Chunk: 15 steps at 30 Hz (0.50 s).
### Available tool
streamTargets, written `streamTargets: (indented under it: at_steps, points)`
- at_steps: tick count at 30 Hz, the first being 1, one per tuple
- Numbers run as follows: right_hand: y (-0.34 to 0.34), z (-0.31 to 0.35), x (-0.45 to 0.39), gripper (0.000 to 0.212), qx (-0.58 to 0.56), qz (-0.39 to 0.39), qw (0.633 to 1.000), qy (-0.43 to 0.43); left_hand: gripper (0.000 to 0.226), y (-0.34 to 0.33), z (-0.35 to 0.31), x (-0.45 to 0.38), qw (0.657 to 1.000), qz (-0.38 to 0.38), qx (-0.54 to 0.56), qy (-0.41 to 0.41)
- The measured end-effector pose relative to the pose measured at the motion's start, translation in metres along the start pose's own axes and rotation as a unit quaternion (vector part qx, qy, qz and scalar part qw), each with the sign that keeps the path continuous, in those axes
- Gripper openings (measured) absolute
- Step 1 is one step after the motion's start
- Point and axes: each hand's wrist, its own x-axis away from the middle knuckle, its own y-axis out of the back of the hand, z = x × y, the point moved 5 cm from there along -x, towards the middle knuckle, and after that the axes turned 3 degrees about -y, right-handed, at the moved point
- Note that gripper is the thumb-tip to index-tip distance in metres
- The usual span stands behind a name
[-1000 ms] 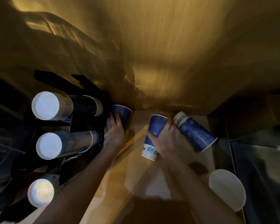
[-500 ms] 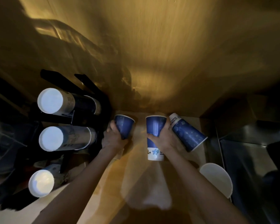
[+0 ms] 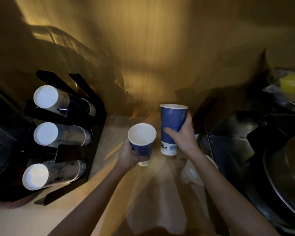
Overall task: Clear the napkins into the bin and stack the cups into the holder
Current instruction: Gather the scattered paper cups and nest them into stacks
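My left hand (image 3: 128, 155) grips a short blue paper cup (image 3: 141, 141) near its base, mouth tilted up and white inside. My right hand (image 3: 182, 136) holds a tall blue cup (image 3: 172, 123) upright, just right of the short one. The two cups are close but apart. A black cup holder (image 3: 94, 150) stands at the left with three slanted stacks of cups (image 3: 61, 135), white bottoms facing me. A white cup rim (image 3: 211, 161) and a pale crumpled napkin (image 3: 190, 174) show under my right forearm. A pale napkin sheet (image 3: 153, 198) lies on the counter between my arms.
A wooden wall rises behind the light counter (image 3: 24, 218). A dark metal sink area (image 3: 232, 145) with round pans (image 3: 286, 176) fills the right side. A yellow object (image 3: 291, 83) sits in clutter at the upper right.
Both cups have been lifted toward me and now stand more upright. The third blue cup lying to the right is no longer visible. The view has swung right, showing the sink.
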Motion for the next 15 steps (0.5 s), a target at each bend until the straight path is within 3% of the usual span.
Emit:
streamTargets:
  at_steps: [4, 8, 12, 15]
  points:
    - [0.014, 0.014, 0.010, 0.094, -0.016, -0.019, 0.999, 0.035, 0.097, -0.016, 0.001, 0.015, 0.997, -0.014, -0.041, -0.070]
    - [0.023, 0.044, 0.014, 0.091, -0.037, -0.023, 0.995, 0.090, 0.095, -0.018, 0.005, 0.014, 0.995, -0.006, -0.057, -0.086]
    - [0.017, 0.068, 0.030, 0.091, -0.099, 0.018, 0.988, 0.117, 0.097, -0.017, 0.004, 0.010, 0.994, 0.002, -0.066, -0.091]
    - [-0.002, 0.065, 0.044, 0.097, -0.070, 0.072, 0.990, 0.102, 0.098, -0.017, 0.006, 0.009, 0.992, 0.009, -0.066, -0.103]
